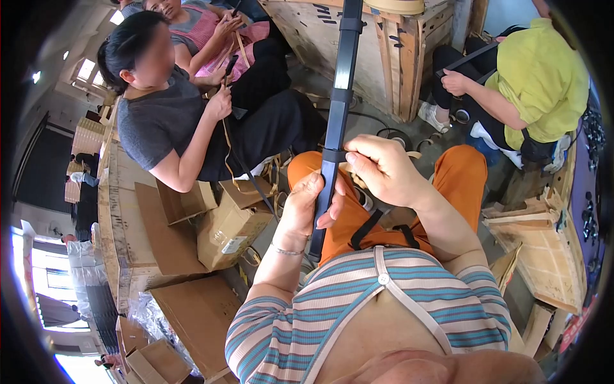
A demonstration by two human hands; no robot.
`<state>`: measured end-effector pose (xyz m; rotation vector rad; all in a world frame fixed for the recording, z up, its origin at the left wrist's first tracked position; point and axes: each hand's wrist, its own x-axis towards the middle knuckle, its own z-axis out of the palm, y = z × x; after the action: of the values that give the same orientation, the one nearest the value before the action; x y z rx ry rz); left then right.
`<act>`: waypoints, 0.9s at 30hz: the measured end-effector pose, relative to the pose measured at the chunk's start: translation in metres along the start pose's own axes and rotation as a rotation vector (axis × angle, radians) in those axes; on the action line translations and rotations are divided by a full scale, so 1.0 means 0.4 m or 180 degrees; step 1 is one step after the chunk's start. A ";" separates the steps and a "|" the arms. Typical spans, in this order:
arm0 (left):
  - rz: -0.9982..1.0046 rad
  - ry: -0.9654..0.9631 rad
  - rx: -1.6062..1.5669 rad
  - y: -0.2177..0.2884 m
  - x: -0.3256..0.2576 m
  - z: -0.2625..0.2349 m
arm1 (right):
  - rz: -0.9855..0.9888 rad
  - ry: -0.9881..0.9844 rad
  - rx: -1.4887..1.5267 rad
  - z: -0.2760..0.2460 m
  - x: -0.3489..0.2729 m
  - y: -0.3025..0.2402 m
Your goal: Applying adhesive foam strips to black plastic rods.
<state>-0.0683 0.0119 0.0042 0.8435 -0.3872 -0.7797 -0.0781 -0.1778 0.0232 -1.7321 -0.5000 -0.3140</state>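
Observation:
A long, slim black bar [332, 131] runs up the middle of the view, slightly tilted, from my lap to beyond the top edge. Several black bands circle it at intervals. My left hand [300, 205] is wrapped round its lower part, thumb on the near side and fingertips showing on the right. Just above, my right hand [384, 169] is closed, its thumb and forefinger pinching at the lowest black band [334, 155] against the bar's right side. A bit of tan strip shows below those fingertips; whether it is held there is unclear.
Cardboard boxes [231, 224] stand open on my left, next to a wooden crate [125, 224]. A co-worker in grey [153, 121] sits close by at the left, another in yellow [543, 89] at the right. A large wooden crate [320, 48] stands ahead, a broken one [543, 249] at right.

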 end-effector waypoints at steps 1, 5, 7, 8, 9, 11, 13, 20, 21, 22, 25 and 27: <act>0.0010 0.0012 -0.0066 -0.003 -0.001 0.000 | -0.0135 0.0154 0.0039 0.015 0.001 0.010; -0.0001 -0.0173 -0.0270 -0.012 0.005 -0.007 | 0.0530 0.0046 0.0723 0.034 0.004 0.011; -0.0018 -0.0329 -0.0407 -0.014 0.013 -0.014 | 0.0446 0.0108 0.0724 0.042 0.012 0.020; -0.0075 -0.0371 -0.0665 -0.016 0.014 -0.017 | 0.0376 0.0148 0.0748 0.048 0.015 0.023; -0.0132 -0.0412 -0.0921 -0.019 0.013 -0.020 | 0.0316 0.0202 0.0645 0.049 0.025 0.017; -0.0104 -0.0390 -0.1079 -0.024 0.008 -0.031 | 0.0320 0.0090 0.0519 0.054 0.037 0.026; -0.0027 -0.0480 -0.1435 -0.035 0.016 -0.033 | 0.0143 0.0250 0.0280 0.080 0.054 0.080; -0.0281 -0.1159 -0.0666 -0.005 0.047 0.039 | 0.1252 -0.0501 0.1717 0.112 0.005 0.163; -0.0375 -0.1037 -0.0718 0.000 0.047 0.025 | 0.1189 -0.0390 0.1963 0.107 0.028 0.166; -0.0383 -0.1056 -0.0696 -0.002 0.049 0.014 | 0.1593 -0.0256 0.1924 0.076 0.026 0.157; -0.0506 -0.1083 -0.1509 -0.023 0.054 -0.016 | 0.0989 -0.0703 0.3901 0.013 0.021 0.137; -0.0547 -0.1068 -0.1639 -0.030 0.060 -0.014 | 0.0862 -0.0412 0.3145 0.020 0.020 0.083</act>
<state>-0.0546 -0.0082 -0.0085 0.2627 -0.3879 -1.1260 -0.0554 -0.1739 -0.0032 -0.8328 -0.4013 0.2270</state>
